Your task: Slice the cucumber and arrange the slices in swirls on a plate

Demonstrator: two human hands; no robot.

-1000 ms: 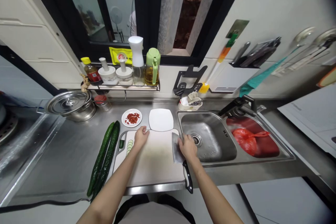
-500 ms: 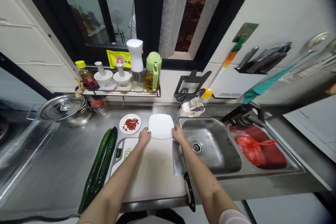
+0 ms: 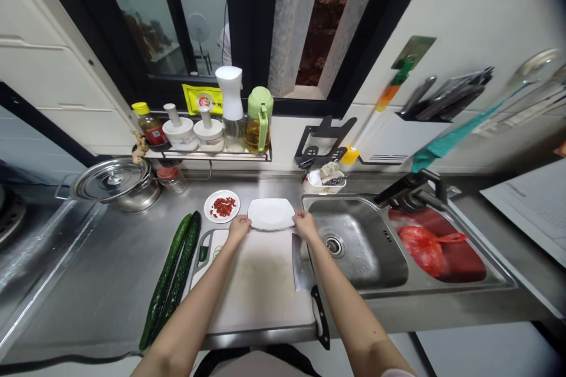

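My left hand (image 3: 239, 227) grips the left edge of a square white plate (image 3: 270, 214), and my right hand (image 3: 304, 225) grips its right edge. The plate sits tilted just behind the white cutting board (image 3: 259, 283). A cleaver (image 3: 302, 265) lies flat on the board's right side, its black handle over the counter edge. A few cucumber slices (image 3: 216, 253) and a green stub lie at the board's left end, partly hidden by my left forearm.
Two long cucumbers (image 3: 172, 278) lie left of the board. A small plate of chopped red chili (image 3: 221, 206) is behind them. A lidded steel pot (image 3: 115, 183) stands far left. The sink (image 3: 358, 241) is to the right, with a red bag (image 3: 422, 247) in the second basin.
My right hand let go of the cleaver and moved up to the plate's right edge. My left hand moved from the board to the plate's left edge. The plate now looks tilted.
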